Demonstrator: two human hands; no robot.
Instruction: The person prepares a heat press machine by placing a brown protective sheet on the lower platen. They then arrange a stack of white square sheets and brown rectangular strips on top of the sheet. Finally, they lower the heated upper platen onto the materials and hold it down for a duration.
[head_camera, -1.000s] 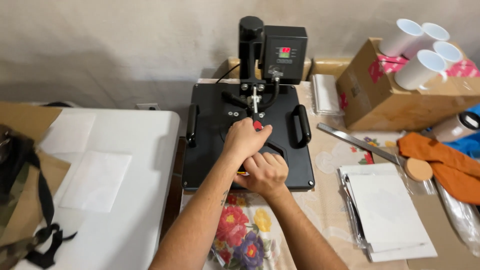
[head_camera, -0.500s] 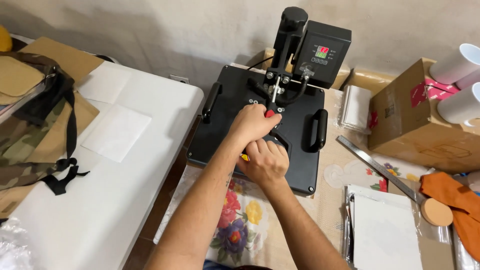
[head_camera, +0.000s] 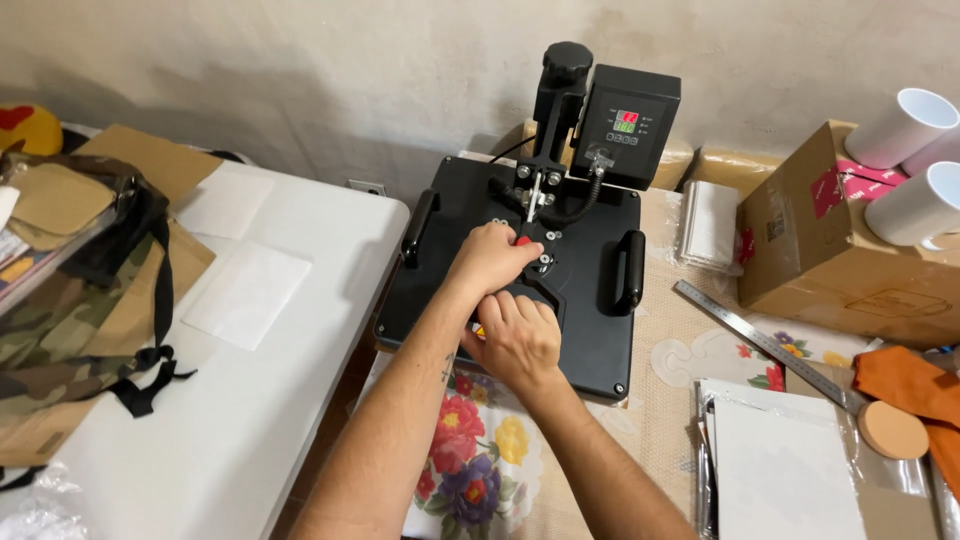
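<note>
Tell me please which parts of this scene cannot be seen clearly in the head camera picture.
- Head view: the press handle is hidden under the left hand and right hand; only a red tip shows.
- The lower bed of the heat press is covered by its closed top plate.
- The display digits are too small to read.
- The white mugs are cut by the right edge.
- The camouflage bag runs off the left edge.

Rough, mottled beige plaster wall (head_camera: 300, 70) behind a white rectangular plastic folding table (head_camera: 210, 430), evenly lit.
</note>
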